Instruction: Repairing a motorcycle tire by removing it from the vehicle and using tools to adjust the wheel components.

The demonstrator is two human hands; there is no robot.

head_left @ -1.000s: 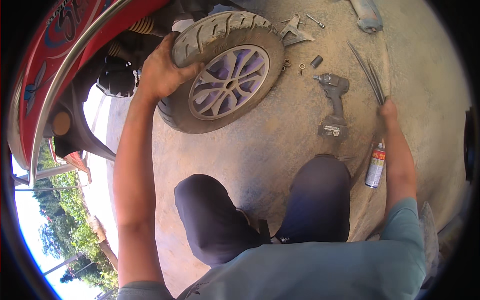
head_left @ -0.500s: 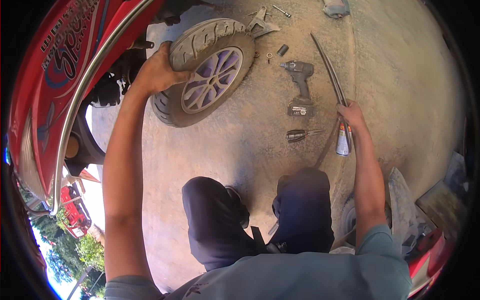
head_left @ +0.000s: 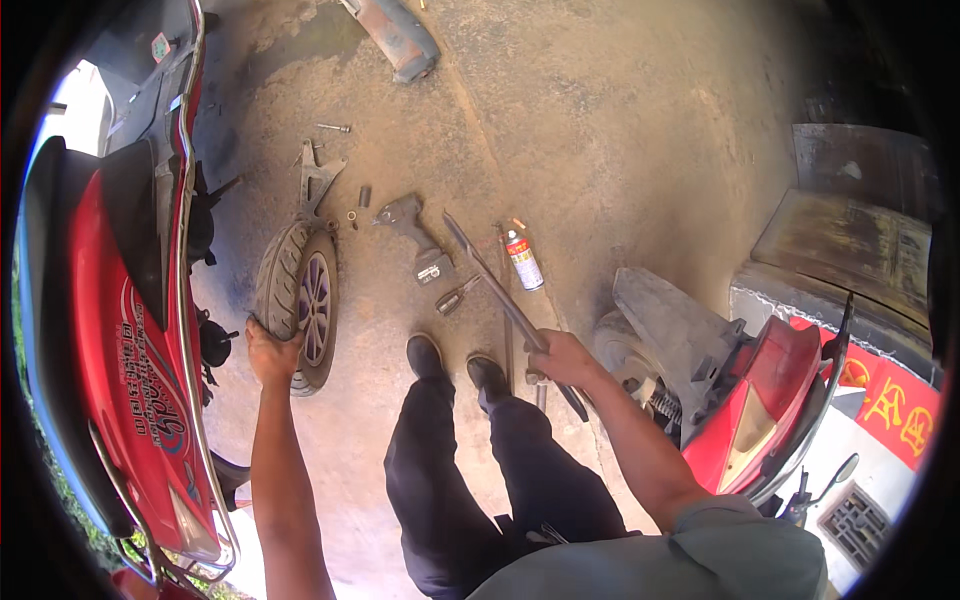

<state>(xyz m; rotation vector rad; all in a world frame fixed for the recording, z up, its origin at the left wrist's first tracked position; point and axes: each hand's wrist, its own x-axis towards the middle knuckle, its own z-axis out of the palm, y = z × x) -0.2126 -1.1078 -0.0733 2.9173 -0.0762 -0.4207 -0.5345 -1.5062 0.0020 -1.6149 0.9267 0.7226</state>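
Observation:
My left hand [head_left: 274, 352] is closed on the near edge of a wheel with a black treaded tire [head_left: 280, 278] and a spoked, purplish rim. The wheel stands on the floor, its rim facing right. My right hand [head_left: 563, 360] is closed round a long dark pry bar [head_left: 488, 275], which slants up to the far left, its flattened tip over the floor. Beneath and beside it are a spray can [head_left: 523, 262], a small dark-handled tool [head_left: 455, 297], another thin bar [head_left: 508, 345] and a cordless impact wrench [head_left: 408, 218].
A red scooter [head_left: 105, 300] takes up the left side. Beyond the wheel are a metal bracket [head_left: 319, 180], a small dark socket [head_left: 365, 196] and a long bolt [head_left: 333, 128]. A grey-brown panel [head_left: 397, 45] lies at the far side. Another red scooter [head_left: 760, 395] stands at right.
My view has risen and turned, showing more floor and the right-hand scooter. The wheel looks more upright. My right hand and the bar have moved away from the spray can, nearer my legs.

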